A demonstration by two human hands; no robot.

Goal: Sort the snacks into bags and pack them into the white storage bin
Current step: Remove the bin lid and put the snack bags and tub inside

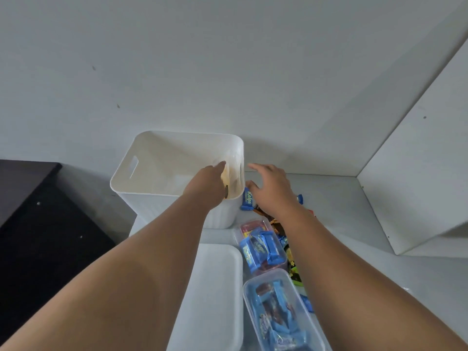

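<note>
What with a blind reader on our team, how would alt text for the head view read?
A left hand holds a clear plastic bag of snacks inside a white ribbed plastic storage bin; the open right hand hovers beside it, near a blue-wrapped snack.

Both bare arms stretch forward from the bottom of the view, forearms converging slightly. The left hand (209, 184) is turned thumb-up, its fingers curled away from the camera and gripping a clear bag (231, 171). The right hand (272, 190), just beside it, is held palm down, fingers straight and slightly spread, thumb out to the left, holding nothing.
</note>
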